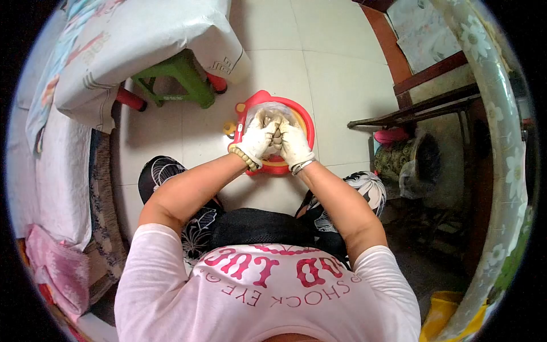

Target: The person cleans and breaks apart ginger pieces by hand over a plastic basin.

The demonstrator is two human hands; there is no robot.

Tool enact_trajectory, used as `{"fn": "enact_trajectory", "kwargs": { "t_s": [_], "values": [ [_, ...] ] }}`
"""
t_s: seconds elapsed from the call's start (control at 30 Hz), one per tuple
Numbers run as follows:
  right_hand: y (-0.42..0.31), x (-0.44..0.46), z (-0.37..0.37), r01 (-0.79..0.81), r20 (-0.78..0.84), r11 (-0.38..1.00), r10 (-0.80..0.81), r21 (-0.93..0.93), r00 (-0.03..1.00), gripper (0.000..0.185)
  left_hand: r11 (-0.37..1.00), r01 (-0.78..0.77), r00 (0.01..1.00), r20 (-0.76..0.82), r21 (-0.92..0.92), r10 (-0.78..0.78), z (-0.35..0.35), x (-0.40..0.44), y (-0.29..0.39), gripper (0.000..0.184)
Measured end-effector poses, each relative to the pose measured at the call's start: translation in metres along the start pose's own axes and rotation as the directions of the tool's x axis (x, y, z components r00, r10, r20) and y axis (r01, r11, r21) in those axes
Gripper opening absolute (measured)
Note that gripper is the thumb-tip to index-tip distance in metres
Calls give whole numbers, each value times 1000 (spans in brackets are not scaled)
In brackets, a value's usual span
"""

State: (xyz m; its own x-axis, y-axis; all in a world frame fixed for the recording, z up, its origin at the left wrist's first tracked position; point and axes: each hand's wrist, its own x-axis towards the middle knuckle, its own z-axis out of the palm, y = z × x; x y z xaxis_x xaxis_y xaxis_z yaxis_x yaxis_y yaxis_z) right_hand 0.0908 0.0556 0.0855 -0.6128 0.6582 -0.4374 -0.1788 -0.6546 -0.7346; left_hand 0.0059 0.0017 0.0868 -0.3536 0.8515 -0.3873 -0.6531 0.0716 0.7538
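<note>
Both hands wear white gloves with dirty, brownish fingers. My left hand and my right hand meet over a round red and yellow plastic item on the floor. Their fingers are curled together around something too hidden to make out. A clear plastic sheet or bag lies inside the red rim beneath them. A small yellow part sticks out at the item's left side. A beaded bracelet is on my left wrist and a thin bangle on my right.
At the upper left, a green stool stands beneath a cloth-covered table with red legs. A dark wooden rack is on the right, with a patterned bundle below it. Pale floor tiles lie beyond the red item.
</note>
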Motion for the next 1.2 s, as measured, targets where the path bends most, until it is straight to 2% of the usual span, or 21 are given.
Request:
{"fn": "enact_trajectory", "kwargs": {
  "t_s": [0.03,0.07,0.1,0.17,0.2,0.33,0.4,0.5,0.53,0.57,0.63,0.67,0.7,0.73,0.83,0.93,0.97,1.03,1.07,1.13,1.2],
  "values": [
    [1,0,-2,4,1,1000,-4,-4,1000,15,1000,5,999,-38,28,-4,1,0,0,31],
    [3,0,-4,-16,-45,1000,15,-26,999,17,999,32,998,-47,-29,-33,3,-2,-3,39],
    [1,-2,0,-37,-90,998,33,-46,995,20,999,27,999,-44,-30,-28,2,1,-4,39],
    [2,-1,-3,1,-49,995,-7,-103,999,25,1000,-9,1000,-18,14,9,-3,4,-8,46],
    [-1,-3,1,-24,-61,996,19,-84,998,24,995,79,997,-6,61,-78,-2,1,0,66],
    [-2,-5,-4,-35,-16,998,34,-46,999,20,996,56,993,-110,65,-49,6,-6,4,57],
    [-1,-5,-6,-30,0,998,30,-53,1000,20,990,36,998,50,139,-43,-7,0,0,49],
    [-2,-6,-5,-34,-5,997,33,-64,999,22,990,54,998,37,130,-59,-10,2,-2,42],
    [-3,-3,-8,-55,24,998,56,-23,998,23,974,56,997,45,221,-67,-15,6,-3,35],
    [-5,0,-10,-76,56,997,75,18,996,23,973,60,996,45,221,-71,-16,8,-4,35],
    [-5,6,-16,-84,83,996,84,-2,993,24,995,94,990,100,26,-96,-12,5,3,32],
    [-4,8,-18,-87,106,996,85,14,991,25,995,93,990,106,33,-96,-12,4,9,22],
    [-6,8,-16,-90,129,996,85,28,988,26,995,94,990,106,33,-97,-13,4,9,22],
    [-3,7,-9,-84,8,996,84,-2,996,33,995,93,994,63,39,-95,-13,3,10,23],
    [-4,7,-8,-89,-23,996,88,-24,996,35,992,58,998,-15,109,-56,-16,5,9,28],
    [-6,12,-18,-46,43,992,52,-116,998,29,988,56,998,-31,145,-52,-20,7,10,30],
    [-6,13,-22,-47,43,992,52,-116,998,29,986,63,998,-22,152,-60,-21,7,10,31],
    [-18,5,-13,-116,-55,947,104,-300,993,31,984,72,997,-16,160,-70,-23,6,11,32],
    [-17,5,-13,-116,-55,947,104,-300,993,31,980,99,995,-10,170,-99,-24,6,12,33],
    [-19,4,-7,-22,-46,950,8,-312,999,33,975,127,992,-3,180,-129,-29,9,11,34],
    [-29,-7,4,-75,-91,955,51,-287,995,31,986,167,972,168,2,-165,-34,15,5,33]
  ]
}}
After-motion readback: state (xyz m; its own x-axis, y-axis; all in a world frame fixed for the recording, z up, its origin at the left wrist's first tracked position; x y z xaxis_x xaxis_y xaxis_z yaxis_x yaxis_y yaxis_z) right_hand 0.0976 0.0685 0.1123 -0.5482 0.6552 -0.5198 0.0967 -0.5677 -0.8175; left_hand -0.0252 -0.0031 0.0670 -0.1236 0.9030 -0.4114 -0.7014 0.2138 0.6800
